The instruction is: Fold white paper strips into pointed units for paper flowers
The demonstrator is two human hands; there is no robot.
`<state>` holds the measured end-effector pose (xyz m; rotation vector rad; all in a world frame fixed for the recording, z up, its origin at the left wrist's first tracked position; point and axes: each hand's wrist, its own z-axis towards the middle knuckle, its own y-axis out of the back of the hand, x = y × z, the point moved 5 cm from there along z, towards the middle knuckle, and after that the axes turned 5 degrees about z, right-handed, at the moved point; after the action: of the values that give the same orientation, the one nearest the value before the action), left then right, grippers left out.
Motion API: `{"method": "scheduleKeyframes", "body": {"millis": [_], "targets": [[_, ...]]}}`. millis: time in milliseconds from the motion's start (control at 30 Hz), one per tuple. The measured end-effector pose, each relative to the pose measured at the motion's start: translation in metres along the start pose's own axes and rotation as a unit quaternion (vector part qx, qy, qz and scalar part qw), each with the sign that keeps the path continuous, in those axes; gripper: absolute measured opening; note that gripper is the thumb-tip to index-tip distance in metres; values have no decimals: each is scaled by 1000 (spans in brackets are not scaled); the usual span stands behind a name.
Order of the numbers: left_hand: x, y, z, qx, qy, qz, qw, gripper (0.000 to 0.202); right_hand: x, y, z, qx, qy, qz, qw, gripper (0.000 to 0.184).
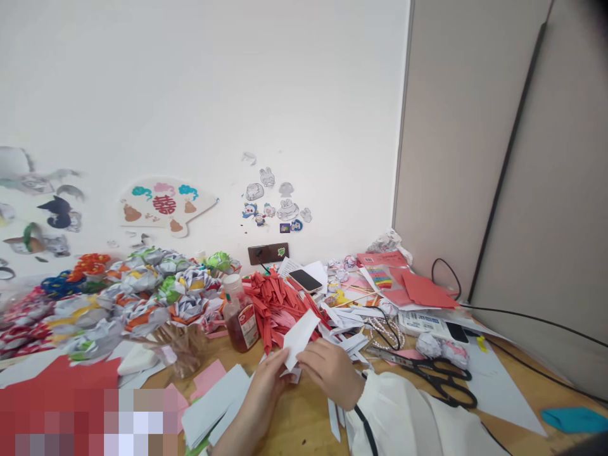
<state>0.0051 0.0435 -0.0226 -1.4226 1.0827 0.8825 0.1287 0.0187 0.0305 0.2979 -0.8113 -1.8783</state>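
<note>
Left hand (269, 382) and right hand (331, 370) pinch white paper (302, 334), seemingly mid-fold; folded red strips (270, 302) lie at eleven o'clock, flat sheets (213, 402) untouched at eight

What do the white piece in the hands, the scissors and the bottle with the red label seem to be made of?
White piece: matte paper, by the look of its thin, straight edges. Scissors: probably metal blades, greyish, with smooth black handles, likely plastic. Bottle: smooth, transparent, brownish liquid showing inside; clear plastic or glass, I can't tell.
</note>
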Motion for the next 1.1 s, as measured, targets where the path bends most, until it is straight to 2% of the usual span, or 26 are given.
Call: {"method": "scheduleKeyframes", "body": {"millis": [100, 300, 400, 500, 600, 700, 800, 967, 1100], "targets": [[2, -1, 2, 8, -2, 6, 1000, 25, -7, 2, 0, -20, -35, 49, 998, 14], [-6, 2, 3, 1, -31, 63, 998, 31, -16, 0, -1, -29, -57, 105, 992, 12], [-9, 5, 3, -2, -42, 97, 994, 32, -21, -2, -1, -34, -106, 144, 983, 11], [-8, 5, 3, 0, -37, 111, 993, 33, -30, -9, -3, -35, -189, 207, 959, 7], [-7, 5, 3, -2, -41, 119, 992, 34, -38, -21, -7, -44, -264, 302, 915, 4], [-6, 4, 3, -7, -45, 125, 991, 35, -45, -29, -12, -74, -307, 352, 881, 3], [-2, 4, 4, 1, -43, 138, 990, 35, -47, -32, -14, -91, -325, 359, 870, 4], [2, 4, 6, 5, -48, 147, 988, 32, -43, -29, -13, -85, -323, 353, 874, 3], [4, -2, 2, 10, -47, 193, 980, 32, -41, -26, -12, -84, -328, 357, 871, 6]]}}
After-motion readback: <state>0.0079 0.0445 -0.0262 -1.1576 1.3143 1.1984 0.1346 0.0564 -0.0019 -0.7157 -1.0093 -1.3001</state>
